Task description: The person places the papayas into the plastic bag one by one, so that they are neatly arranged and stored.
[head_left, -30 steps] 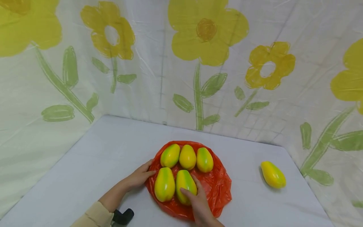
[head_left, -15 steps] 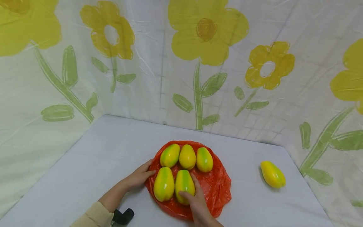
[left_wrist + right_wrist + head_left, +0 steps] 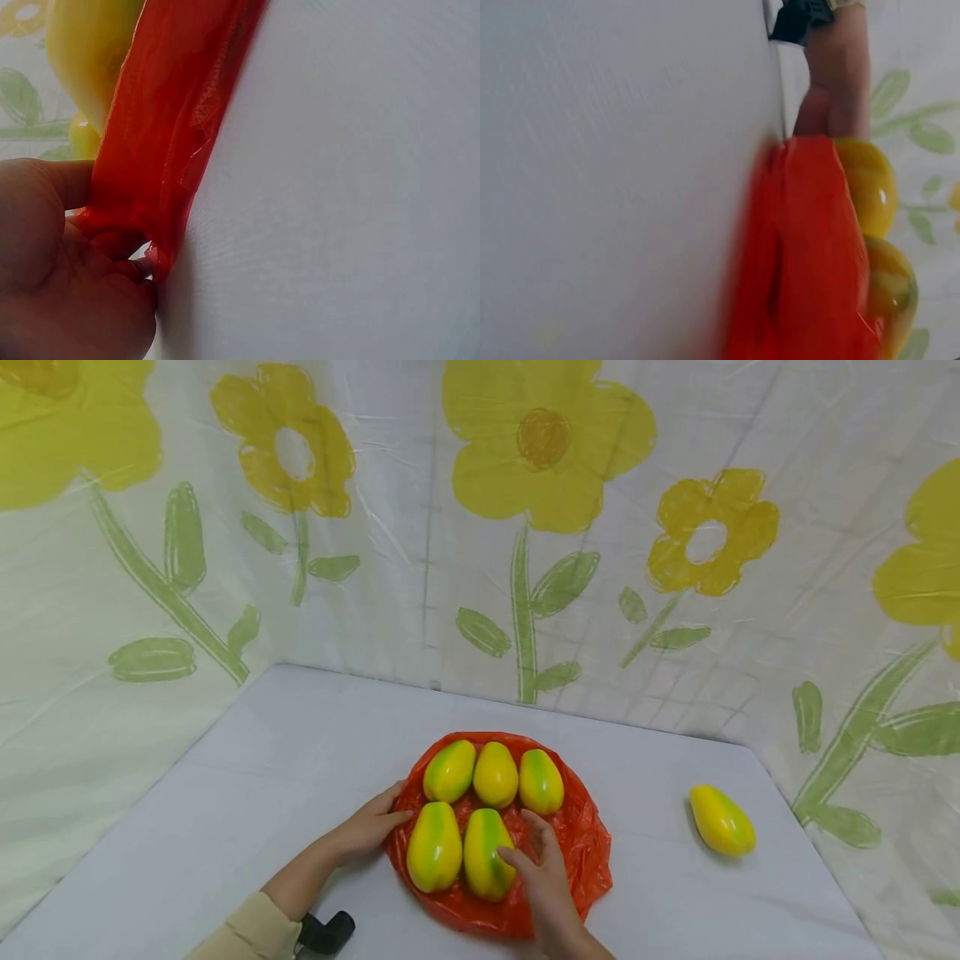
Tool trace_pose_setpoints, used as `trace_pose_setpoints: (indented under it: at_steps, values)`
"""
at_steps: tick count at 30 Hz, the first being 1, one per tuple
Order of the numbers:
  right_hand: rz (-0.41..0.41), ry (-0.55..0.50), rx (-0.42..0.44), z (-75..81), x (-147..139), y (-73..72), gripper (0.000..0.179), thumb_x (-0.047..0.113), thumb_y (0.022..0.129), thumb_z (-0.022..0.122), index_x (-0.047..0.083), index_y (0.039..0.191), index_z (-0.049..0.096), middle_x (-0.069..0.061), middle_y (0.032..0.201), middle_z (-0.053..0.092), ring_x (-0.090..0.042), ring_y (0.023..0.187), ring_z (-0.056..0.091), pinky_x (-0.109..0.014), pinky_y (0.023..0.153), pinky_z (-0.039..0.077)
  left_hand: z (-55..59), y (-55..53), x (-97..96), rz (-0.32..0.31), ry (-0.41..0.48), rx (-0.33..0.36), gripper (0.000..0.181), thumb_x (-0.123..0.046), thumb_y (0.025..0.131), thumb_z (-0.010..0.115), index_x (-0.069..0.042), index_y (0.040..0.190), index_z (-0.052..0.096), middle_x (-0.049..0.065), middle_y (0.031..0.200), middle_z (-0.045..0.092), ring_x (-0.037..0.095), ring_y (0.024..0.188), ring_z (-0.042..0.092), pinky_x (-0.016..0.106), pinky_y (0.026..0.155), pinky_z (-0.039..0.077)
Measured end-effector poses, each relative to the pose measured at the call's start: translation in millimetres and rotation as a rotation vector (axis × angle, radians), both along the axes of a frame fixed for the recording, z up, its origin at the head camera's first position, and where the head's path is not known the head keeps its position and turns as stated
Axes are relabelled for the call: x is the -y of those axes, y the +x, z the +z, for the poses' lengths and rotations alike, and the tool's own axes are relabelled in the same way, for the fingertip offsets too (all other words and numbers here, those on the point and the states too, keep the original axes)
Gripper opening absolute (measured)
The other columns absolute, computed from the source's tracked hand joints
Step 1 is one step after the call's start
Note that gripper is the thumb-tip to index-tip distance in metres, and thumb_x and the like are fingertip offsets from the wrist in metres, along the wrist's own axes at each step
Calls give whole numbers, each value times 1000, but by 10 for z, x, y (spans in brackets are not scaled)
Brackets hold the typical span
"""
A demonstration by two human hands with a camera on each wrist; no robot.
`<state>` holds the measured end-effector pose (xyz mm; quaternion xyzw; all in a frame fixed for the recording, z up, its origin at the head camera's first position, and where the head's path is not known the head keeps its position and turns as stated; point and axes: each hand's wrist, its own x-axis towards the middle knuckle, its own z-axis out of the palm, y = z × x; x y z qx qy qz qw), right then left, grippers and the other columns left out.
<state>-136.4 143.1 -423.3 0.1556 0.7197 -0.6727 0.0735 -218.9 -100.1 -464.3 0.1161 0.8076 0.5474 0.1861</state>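
A red plastic bag [image 3: 585,852] lies spread round on the table, its edge standing up like a low wall. Several yellow-green papayas sit inside, three in the back row and two in front. My left hand [image 3: 366,828] pinches the bag's left rim, thumb inside and fingers outside, as the left wrist view shows the hand [image 3: 67,277] on the red rim. Above the bag, my right hand [image 3: 549,881] has thumb and fingers spread, just right of the front right papaya [image 3: 483,864]. The right wrist view shows the bag's outer side [image 3: 817,247] but not the right hand.
One more papaya [image 3: 722,821] lies on the white table [image 3: 660,893] to the right of the bag. A black wrist device [image 3: 327,933] is by the left sleeve. Behind the table hangs a white curtain [image 3: 390,610] printed with yellow flowers.
My right hand has let go of the front right papaya and drawn back to the right. The papaya stays in the bag, and my left hand has kept its place on the rim.
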Motion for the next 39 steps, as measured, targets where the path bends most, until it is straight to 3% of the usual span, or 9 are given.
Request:
trace_pose_setpoints:
  at_steps: [9,15,21,26,32,35,39]
  values:
    - [-21,0,-34,136,-195,0,65,31,86,64,12,139,32,-16,150,25,-38,138,19,-59,108,28,11,5,-6,9,-8,8,63,-21,95,48,-4,148,19,17,154,22,38,142,16,58,112,19]
    - [15,42,-62,210,-361,-27,65,33,87,63,12,140,32,-17,151,23,-38,139,18,-58,108,28,7,5,9,-2,-9,4,64,-23,95,49,-5,148,19,17,154,22,38,142,17,58,112,20]
    - [-14,60,-84,274,-637,-120,62,30,89,62,8,139,33,-15,153,23,-37,142,15,-55,112,22,3,0,10,-1,-10,2,64,-23,95,49,-5,149,19,16,154,23,38,141,18,57,111,21]
    - [-65,83,-83,328,-932,-216,61,29,90,59,10,141,31,-15,156,15,-35,143,10,-54,113,19,13,3,4,-5,-8,1,63,-24,95,49,-7,149,20,15,153,24,37,141,20,57,111,23]
    - [-185,44,-126,390,-1335,-301,54,29,92,58,15,138,34,-9,158,7,-26,145,4,-47,118,7,25,3,4,-10,-6,2,62,-23,95,49,-8,149,20,14,153,25,36,141,21,57,110,23]
    - [-252,29,-136,406,-1517,-352,51,32,91,59,20,136,36,-6,157,11,-22,143,8,-39,120,7,27,3,3,-10,-5,2,63,-23,95,48,-8,149,20,14,153,24,36,141,21,57,111,23]
    - [-331,10,-150,419,-1717,-420,50,33,89,61,23,133,40,4,143,32,-16,139,14,-34,120,8,27,7,3,-5,-3,5,63,-23,95,48,-6,149,19,15,154,23,37,141,19,57,111,22]
